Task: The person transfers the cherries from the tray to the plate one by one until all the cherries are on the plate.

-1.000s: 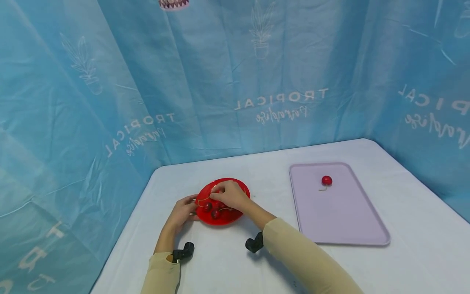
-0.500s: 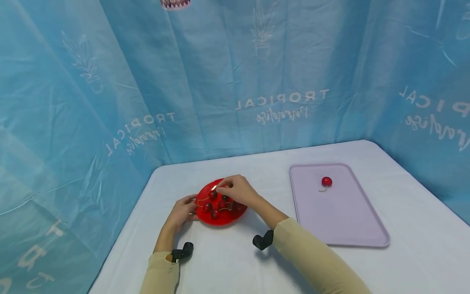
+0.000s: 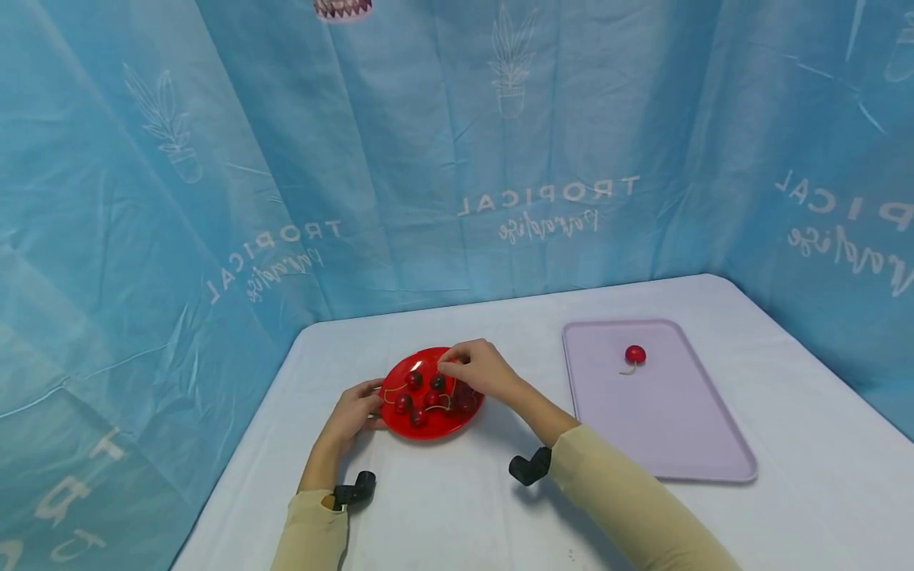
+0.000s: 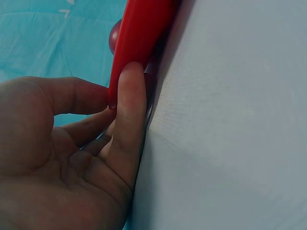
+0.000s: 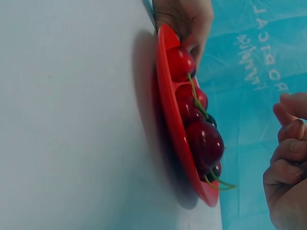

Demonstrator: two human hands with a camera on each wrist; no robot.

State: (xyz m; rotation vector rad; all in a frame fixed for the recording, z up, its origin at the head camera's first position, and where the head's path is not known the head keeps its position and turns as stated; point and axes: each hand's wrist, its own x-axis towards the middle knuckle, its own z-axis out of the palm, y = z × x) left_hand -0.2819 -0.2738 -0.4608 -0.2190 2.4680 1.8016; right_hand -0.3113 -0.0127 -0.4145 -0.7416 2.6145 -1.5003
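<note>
A red plate (image 3: 428,424) with several dark red cherries (image 3: 431,399) sits on the white table. My left hand (image 3: 355,412) pinches its left rim. In the left wrist view a finger (image 4: 127,120) lies under the plate (image 4: 139,28), and that hand (image 5: 184,19) also shows in the right wrist view. My right hand (image 3: 443,367) hovers just above the plate's right half with its fingers curled. In the right wrist view the fingers (image 5: 288,143) stand apart from the cherries (image 5: 204,141) with nothing visible between them.
A lilac tray (image 3: 664,428) lies to the right of the plate, with one red cherry (image 3: 635,354) and its stem near the far end. Blue printed curtains close in the table (image 3: 443,507) at the back and both sides.
My right hand has lifted off the cherries and drifted right, uncovering more of them. The left hand and the plate have stayed put.
</note>
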